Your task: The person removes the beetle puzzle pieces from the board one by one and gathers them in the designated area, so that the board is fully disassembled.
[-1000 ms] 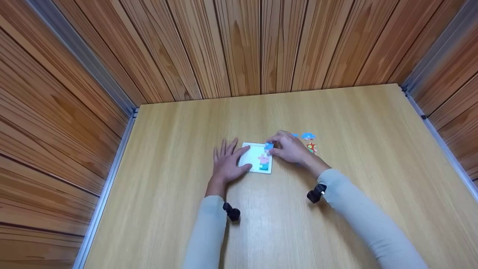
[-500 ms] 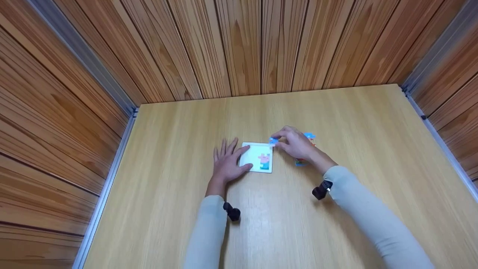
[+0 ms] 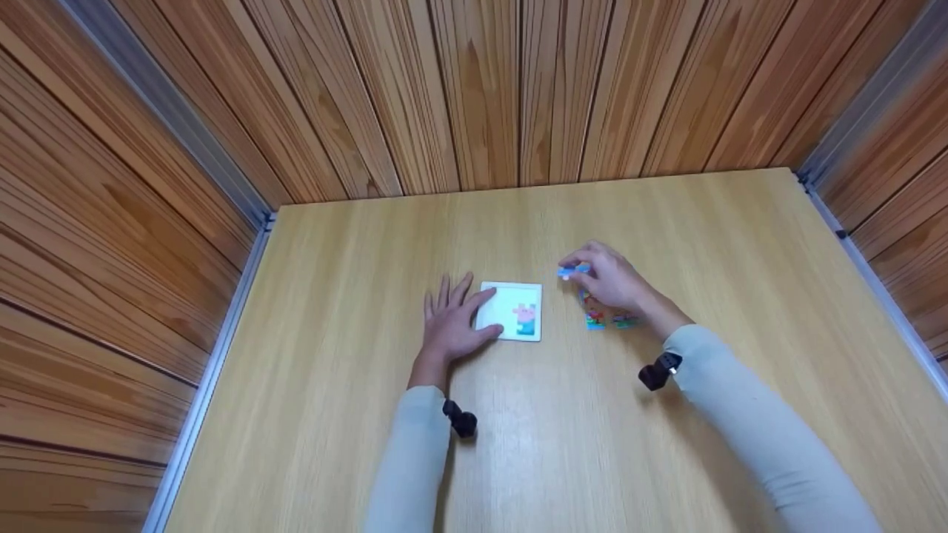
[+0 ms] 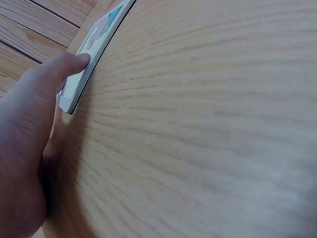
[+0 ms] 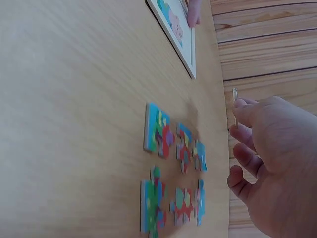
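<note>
A white square puzzle tray (image 3: pixel 503 300) lies on the table, with a pink-and-teal character picture (image 3: pixel 525 318) at its lower right. My left hand (image 3: pixel 452 332) rests at the tray's left side, fingers spread, thumb and forefinger over its rim; the left wrist view shows the thumb pressing the border. Right of the tray, my right hand (image 3: pixel 611 280) pinches a blue puzzle piece (image 3: pixel 566 273) between thumb and fingertips. That piece is seen edge-on and raised above the table in the right wrist view. Its other fingers are loosely curled.
Several loose, colourful puzzle pieces (image 5: pixel 183 203) lie in two rows beneath and beside my right hand, partly hidden by it in the head view. Wood-plank walls (image 3: pixel 489 96) border the table (image 3: pixel 333 296) at the back and sides.
My right hand has drawn the blue piece off the tray's upper right corner, moving right and slightly back, now over the loose pieces. My left hand has stayed put.
</note>
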`<state>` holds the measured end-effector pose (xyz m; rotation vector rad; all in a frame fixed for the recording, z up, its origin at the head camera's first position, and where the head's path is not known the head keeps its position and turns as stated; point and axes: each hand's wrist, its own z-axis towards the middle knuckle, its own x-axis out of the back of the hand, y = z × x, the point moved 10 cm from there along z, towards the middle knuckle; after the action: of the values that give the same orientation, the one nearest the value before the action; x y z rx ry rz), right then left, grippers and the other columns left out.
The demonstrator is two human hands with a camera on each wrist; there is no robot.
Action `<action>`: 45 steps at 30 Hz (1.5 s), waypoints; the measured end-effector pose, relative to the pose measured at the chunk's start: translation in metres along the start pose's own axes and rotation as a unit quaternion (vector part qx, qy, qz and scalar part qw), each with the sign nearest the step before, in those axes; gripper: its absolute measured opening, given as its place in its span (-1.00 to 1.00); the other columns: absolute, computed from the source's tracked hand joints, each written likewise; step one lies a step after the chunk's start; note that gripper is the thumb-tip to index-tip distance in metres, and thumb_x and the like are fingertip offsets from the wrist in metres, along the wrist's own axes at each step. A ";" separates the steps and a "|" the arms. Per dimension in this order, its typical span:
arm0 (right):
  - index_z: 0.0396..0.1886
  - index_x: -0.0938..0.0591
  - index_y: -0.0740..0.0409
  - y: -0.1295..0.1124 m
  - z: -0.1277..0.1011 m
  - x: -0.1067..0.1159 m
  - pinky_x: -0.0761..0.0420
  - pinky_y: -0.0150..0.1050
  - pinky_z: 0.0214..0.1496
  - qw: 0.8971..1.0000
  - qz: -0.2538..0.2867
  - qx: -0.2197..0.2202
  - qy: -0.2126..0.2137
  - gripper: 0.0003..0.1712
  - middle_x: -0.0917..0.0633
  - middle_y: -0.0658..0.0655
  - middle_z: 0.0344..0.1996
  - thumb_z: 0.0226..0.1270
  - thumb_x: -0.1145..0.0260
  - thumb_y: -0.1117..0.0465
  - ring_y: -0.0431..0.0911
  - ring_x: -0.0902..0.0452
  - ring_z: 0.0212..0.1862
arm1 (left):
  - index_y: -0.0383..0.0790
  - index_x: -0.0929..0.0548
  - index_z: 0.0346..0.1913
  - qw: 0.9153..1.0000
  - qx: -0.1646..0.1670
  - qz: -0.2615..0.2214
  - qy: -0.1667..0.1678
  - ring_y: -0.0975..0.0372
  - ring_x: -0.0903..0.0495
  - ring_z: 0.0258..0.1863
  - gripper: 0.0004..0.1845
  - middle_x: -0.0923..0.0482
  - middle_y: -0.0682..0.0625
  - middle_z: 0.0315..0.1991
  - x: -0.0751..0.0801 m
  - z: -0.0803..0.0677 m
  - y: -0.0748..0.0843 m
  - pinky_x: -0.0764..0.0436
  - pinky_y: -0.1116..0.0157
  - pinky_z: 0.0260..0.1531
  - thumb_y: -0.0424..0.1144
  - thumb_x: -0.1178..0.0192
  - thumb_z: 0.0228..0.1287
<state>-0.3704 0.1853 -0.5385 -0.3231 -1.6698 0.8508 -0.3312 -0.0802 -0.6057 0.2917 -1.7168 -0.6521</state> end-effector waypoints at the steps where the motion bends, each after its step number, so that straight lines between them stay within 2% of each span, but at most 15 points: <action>1: 0.45 -0.71 0.11 0.002 -0.001 0.002 -0.57 -0.02 0.29 1.000 0.001 -0.001 0.001 -0.61 -0.61 0.25 0.29 0.80 -0.27 0.17 0.12 -0.54 0.23 | 0.35 -0.41 0.73 1.000 -0.001 0.001 0.000 -0.18 0.38 0.93 -0.14 0.12 -0.01 0.93 0.000 0.000 0.000 0.45 -0.39 0.81 0.39 -0.27 0.40; 6: 0.46 -0.72 0.10 0.010 -0.006 0.014 -0.54 -0.24 -0.02 1.000 -0.002 -0.004 0.005 -0.61 -0.60 0.24 0.26 0.79 -0.27 0.19 0.02 -0.49 0.01 | 0.33 -0.43 0.72 1.000 -0.007 0.007 0.006 -0.19 0.36 0.93 -0.11 0.08 -0.04 0.93 0.001 0.001 0.001 0.45 -0.40 0.81 0.37 -0.26 0.33; 8: 0.46 -0.72 0.09 0.014 -0.008 0.018 -0.52 -0.29 -0.08 1.000 -0.004 -0.005 0.007 -0.61 -0.59 0.25 0.26 0.79 -0.27 0.19 0.01 -0.47 -0.01 | 0.33 -0.43 0.72 1.000 -0.009 0.005 0.006 -0.19 0.35 0.93 -0.11 0.07 -0.04 0.92 0.002 0.001 0.002 0.44 -0.41 0.81 0.37 -0.26 0.32; 13: 0.47 -0.71 0.06 0.025 -0.013 0.028 -0.48 -0.30 -0.06 1.000 0.000 -0.016 0.008 -0.60 -0.58 0.24 0.29 0.79 -0.28 0.17 0.02 -0.42 0.05 | 0.34 -0.43 0.72 1.000 -0.009 0.000 0.006 -0.18 0.37 0.93 -0.10 0.08 -0.02 0.93 0.000 0.001 -0.001 0.45 -0.41 0.81 0.38 -0.28 0.31; 18: 0.46 -0.72 0.10 0.033 -0.017 0.038 -0.44 -0.35 -0.16 1.000 0.003 -0.017 0.016 -0.60 -0.58 0.26 0.26 0.78 -0.28 0.19 0.01 -0.40 -0.04 | 0.35 -0.42 0.72 1.000 -0.006 0.003 0.006 -0.18 0.36 0.93 -0.11 0.08 -0.02 0.93 -0.002 0.002 -0.002 0.44 -0.41 0.81 0.37 -0.28 0.33; 22: 0.44 -0.72 0.15 0.037 -0.020 0.046 -0.41 -0.35 -0.12 1.000 -0.001 -0.012 0.025 -0.61 -0.59 0.28 0.25 0.77 -0.29 0.24 0.00 -0.38 -0.06 | 0.35 -0.41 0.73 1.000 -0.001 0.007 0.005 -0.17 0.36 0.93 -0.11 0.08 -0.01 0.93 -0.002 0.002 -0.003 0.44 -0.40 0.81 0.37 -0.29 0.33; 28: 0.45 -0.71 0.16 0.045 -0.025 0.055 -0.42 -0.32 -0.07 0.999 0.000 -0.021 0.030 -0.60 -0.58 0.30 0.28 0.77 -0.28 0.24 0.01 -0.38 -0.01 | 0.32 -0.41 0.73 1.000 -0.002 0.009 0.008 -0.17 0.36 0.93 -0.11 0.08 -0.03 0.93 0.001 -0.001 0.001 0.44 -0.40 0.81 0.37 -0.28 0.36; 36: 0.41 -0.74 0.17 0.061 -0.033 0.069 -0.42 -0.34 -0.15 0.998 -0.012 -0.032 0.046 -0.63 -0.59 0.31 0.22 0.77 -0.28 0.22 -0.01 -0.38 -0.06 | 0.30 -0.45 0.72 1.000 -0.009 -0.005 0.013 -0.22 0.33 0.92 -0.14 0.04 -0.07 0.92 0.004 -0.004 0.005 0.42 -0.43 0.80 0.34 -0.29 0.36; 38: 0.41 -0.74 0.17 0.066 -0.035 0.071 -0.43 -0.32 -0.14 0.998 -0.013 -0.039 0.048 -0.62 -0.59 0.30 0.22 0.77 -0.29 0.21 0.00 -0.39 -0.05 | 0.31 -0.44 0.72 1.000 -0.007 -0.006 0.010 -0.21 0.35 0.92 -0.13 0.06 -0.05 0.92 0.003 -0.003 0.004 0.43 -0.42 0.81 0.35 -0.28 0.36; 40: 0.42 -0.74 0.17 0.071 -0.038 0.072 -0.47 -0.26 -0.04 0.998 -0.009 -0.048 0.047 -0.62 -0.59 0.30 0.23 0.78 -0.28 0.20 0.04 -0.43 0.02 | 0.32 -0.43 0.72 1.000 -0.005 -0.006 0.007 -0.20 0.36 0.93 -0.12 0.08 -0.04 0.93 0.001 -0.002 0.002 0.46 -0.40 0.81 0.36 -0.29 0.36; 43: 0.43 -0.72 0.20 0.078 -0.041 0.071 -0.55 -0.03 0.25 0.998 0.000 -0.057 0.042 -0.61 -0.58 0.31 0.26 0.78 -0.27 0.19 0.16 -0.49 0.21 | 0.33 -0.42 0.73 1.000 -0.004 -0.004 0.006 -0.19 0.37 0.93 -0.11 0.09 -0.02 0.93 0.001 -0.001 0.001 0.46 -0.39 0.81 0.37 -0.30 0.35; 45: 0.43 -0.71 0.22 0.082 -0.042 0.070 -0.54 0.18 0.44 0.998 0.006 -0.059 0.037 -0.60 -0.56 0.34 0.27 0.79 -0.26 0.20 0.25 -0.49 0.34 | 0.34 -0.42 0.73 1.000 -0.004 -0.004 0.006 -0.18 0.37 0.93 -0.10 0.10 -0.01 0.93 0.000 0.000 0.000 0.47 -0.39 0.81 0.38 -0.30 0.34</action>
<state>-0.3699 0.3014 -0.5409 -0.4410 -1.6543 0.7417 -0.3308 -0.0804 -0.6057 0.2955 -1.7015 -0.6615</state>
